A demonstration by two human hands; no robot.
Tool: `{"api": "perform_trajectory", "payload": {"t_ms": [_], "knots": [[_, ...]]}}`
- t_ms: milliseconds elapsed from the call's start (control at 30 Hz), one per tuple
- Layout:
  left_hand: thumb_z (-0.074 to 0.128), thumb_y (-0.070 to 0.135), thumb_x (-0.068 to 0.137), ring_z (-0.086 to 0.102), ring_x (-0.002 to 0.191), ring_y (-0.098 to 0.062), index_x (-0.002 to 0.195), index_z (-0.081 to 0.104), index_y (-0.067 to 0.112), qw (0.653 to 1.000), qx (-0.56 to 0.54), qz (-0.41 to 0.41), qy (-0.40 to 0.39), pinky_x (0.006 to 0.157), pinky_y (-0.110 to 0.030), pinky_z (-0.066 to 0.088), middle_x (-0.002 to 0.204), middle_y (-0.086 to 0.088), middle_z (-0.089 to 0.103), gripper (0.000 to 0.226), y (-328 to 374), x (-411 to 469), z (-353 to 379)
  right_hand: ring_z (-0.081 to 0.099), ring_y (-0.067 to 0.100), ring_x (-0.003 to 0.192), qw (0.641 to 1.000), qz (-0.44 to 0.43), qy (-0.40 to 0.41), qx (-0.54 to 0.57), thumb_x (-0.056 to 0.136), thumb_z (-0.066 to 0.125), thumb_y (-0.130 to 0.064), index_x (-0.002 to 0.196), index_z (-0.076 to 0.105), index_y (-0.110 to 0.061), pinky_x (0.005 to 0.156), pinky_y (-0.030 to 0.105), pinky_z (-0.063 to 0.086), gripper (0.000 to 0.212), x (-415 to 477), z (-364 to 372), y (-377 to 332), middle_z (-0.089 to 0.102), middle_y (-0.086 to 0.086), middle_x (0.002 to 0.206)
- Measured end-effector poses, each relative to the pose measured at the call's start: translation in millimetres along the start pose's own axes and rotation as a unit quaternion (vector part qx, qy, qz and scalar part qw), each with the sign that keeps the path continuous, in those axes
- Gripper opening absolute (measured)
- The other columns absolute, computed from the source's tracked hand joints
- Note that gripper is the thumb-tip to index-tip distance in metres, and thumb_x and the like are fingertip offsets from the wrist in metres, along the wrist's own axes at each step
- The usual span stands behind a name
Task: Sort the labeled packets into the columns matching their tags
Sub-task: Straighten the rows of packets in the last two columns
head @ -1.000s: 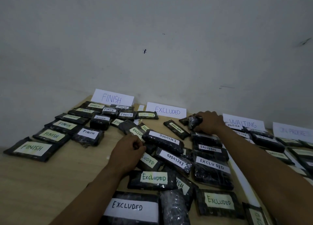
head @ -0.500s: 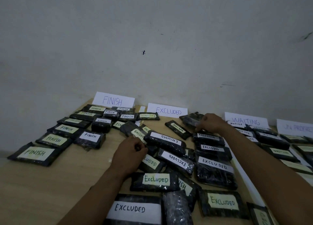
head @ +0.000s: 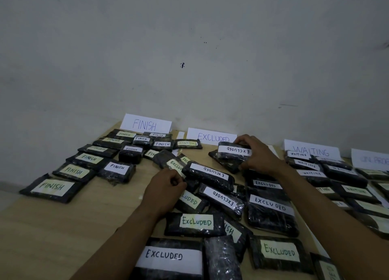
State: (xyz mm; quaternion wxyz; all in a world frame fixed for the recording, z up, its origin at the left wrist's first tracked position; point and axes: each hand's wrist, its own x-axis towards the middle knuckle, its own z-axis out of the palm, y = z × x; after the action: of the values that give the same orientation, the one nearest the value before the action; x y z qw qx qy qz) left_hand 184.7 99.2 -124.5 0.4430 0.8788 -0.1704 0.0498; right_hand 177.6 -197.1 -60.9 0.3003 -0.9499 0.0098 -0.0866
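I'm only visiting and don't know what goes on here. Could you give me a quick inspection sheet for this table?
Surface: wooden table, set against a wall.
Job's things: black wrapped packets in columns below a FINISH sign, an EXCLUDED sign and a WAITING sign; a fourth sign is cut off. A packet showing "ISH" lies in the EXCLUDED pile.
Clutter: nothing seen.
Hands: right hand grips an EXCLUDED packet, its label upside down. Left hand has curled fingers among the packets; what it grips is hidden.
Cables: nothing seen.
Surroundings: plain grey wall with dark marks.
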Motion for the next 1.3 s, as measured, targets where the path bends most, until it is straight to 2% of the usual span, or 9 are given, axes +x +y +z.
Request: {"api": "perform_trajectory", "payload": {"t_ms": [300,400,500,600,800,967,1133,1233,1300], "knots": [[0.067,0.02,0.082,0.055,0.076,-0.011,0.067,0.057,0.02,1.0,-0.019,-0.008,0.003,0.07,-0.036,0.048,0.082,0.003,0.055,0.018,1,-1,0,0.061,0.015,0.092,0.996,0.048,0.01,0.07,0.077,0.073,-0.013,0.116,0.054,-0.024,0.076,0.033,0.055,0.045,11,18,-20,0.061,0.004,0.116],[0.067,0.02,0.082,0.055,0.076,-0.01,0.067,0.057,0.021,1.0,-0.021,-0.01,0.003,0.069,-0.035,0.048,0.082,0.004,0.055,0.018,0,-1,1,0.06,0.016,0.093,0.998,0.057,-0.001,0.021,0.075,0.078,-0.036,0.116,0.056,-0.022,0.068,0.027,0.05,0.048,21,36,-32,0.061,-0.002,0.112],[0.067,0.02,0.082,0.055,0.076,-0.01,0.066,0.057,0.022,1.0,-0.024,-0.008,0.005,0.07,-0.036,0.048,0.082,0.005,0.055,0.019,-1,-1,1,0.06,0.018,0.091,0.997,0.069,-0.025,-0.033,0.067,0.079,-0.056,0.1,0.058,-0.02,0.073,0.032,0.049,0.053,28,56,-38,0.065,-0.003,0.106],[0.068,0.02,0.081,0.055,0.077,-0.009,0.066,0.058,0.022,1.0,-0.022,-0.011,0.007,0.073,-0.038,0.049,0.082,0.005,0.055,0.019,-1,0,1,0.056,0.021,0.077,0.995,0.088,-0.01,-0.045,0.064,0.078,-0.061,0.078,0.048,-0.017,0.061,0.033,0.038,0.055,33,61,-45,0.062,0.002,0.086],[0.069,0.023,0.082,0.054,0.077,-0.009,0.065,0.057,0.024,1.0,-0.024,-0.009,0.005,0.072,-0.037,0.048,0.081,0.005,0.054,0.02,-3,2,3,0.032,0.013,0.043,0.996,0.075,-0.003,-0.057,0.09,0.061,-0.045,0.048,0.033,-0.017,0.05,0.027,0.027,0.058,45,59,-44,0.033,0.0,0.046],[0.069,0.024,0.081,0.054,0.076,-0.008,0.065,0.056,0.025,1.0,-0.018,-0.004,0.004,0.071,-0.035,0.047,0.08,0.006,0.054,0.021,-4,1,3,0.05,0.019,0.038,0.991,0.133,0.001,-0.007,0.093,0.059,-0.03,0.05,0.044,-0.011,0.044,0.022,0.037,0.049,50,54,-37,0.052,0.007,0.044],[0.069,0.022,0.081,0.054,0.075,-0.007,0.066,0.057,0.024,1.0,-0.022,-0.005,0.003,0.07,-0.034,0.046,0.08,0.005,0.055,0.019,-4,3,4,0.059,0.025,0.049,0.989,0.139,0.051,-0.017,0.093,0.053,-0.027,0.059,0.052,-0.01,0.055,0.029,0.051,0.039,54,54,-33,0.06,0.009,0.053],[0.069,0.022,0.08,0.054,0.075,-0.006,0.066,0.057,0.024,1.0,-0.023,-0.004,0.006,0.069,-0.032,0.045,0.079,0.005,0.055,0.019,-5,1,3,0.06,0.029,0.084,0.977,0.124,0.125,-0.12,0.093,0.051,-0.026,0.082,0.058,-0.012,0.07,0.032,0.046,0.02,60,33,-18,0.064,0.009,0.088],[0.069,0.022,0.08,0.053,0.074,-0.006,0.065,0.056,0.024,1.0,-0.023,-0.002,0.004,0.068,-0.032,0.044,0.079,0.005,0.055,0.02,-5,1,4,0.057,0.031,0.097,0.966,0.165,0.094,-0.178,0.088,0.054,-0.032,0.098,0.06,-0.014,0.074,0.032,0.044,0.021,63,14,4,0.062,0.008,0.102]]}}
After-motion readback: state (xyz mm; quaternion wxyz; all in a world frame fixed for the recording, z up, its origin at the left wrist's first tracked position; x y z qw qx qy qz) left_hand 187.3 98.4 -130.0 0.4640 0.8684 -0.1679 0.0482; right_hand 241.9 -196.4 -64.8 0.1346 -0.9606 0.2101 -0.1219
